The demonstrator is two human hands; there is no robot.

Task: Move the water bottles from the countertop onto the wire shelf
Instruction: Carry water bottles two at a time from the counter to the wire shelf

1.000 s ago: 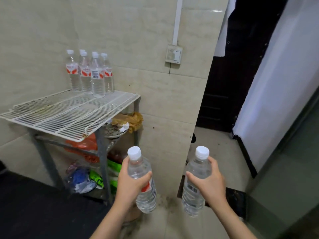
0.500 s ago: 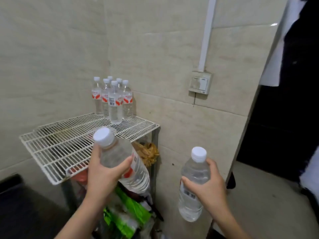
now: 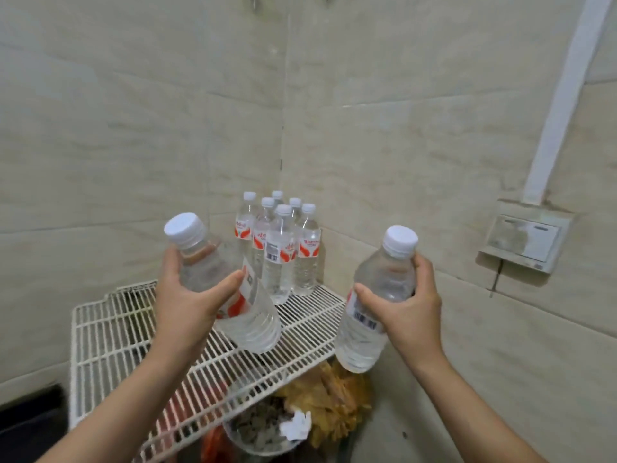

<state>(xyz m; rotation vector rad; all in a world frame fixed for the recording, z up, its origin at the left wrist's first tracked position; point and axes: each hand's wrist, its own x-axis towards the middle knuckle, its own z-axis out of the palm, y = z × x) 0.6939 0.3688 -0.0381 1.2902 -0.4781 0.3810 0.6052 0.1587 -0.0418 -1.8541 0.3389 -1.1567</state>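
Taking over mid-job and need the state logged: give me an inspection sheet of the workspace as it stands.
Surface: white wire shelf in the tiled corner, front area bare.
Job's things: six upright bottles clustered at the shelf's back corner; left-hand bottle tilted over the shelf; right-hand bottle roughly upright, beside the shelf's right edge. Both are capped.
Clutter: bowl of debris, a yellowish bag and red items below the shelf.
Grippers: left hand and right hand each closed around a bottle.
Cables: white conduit running down to the wall switch.
Surroundings: beige tiled walls; countertop not in view.
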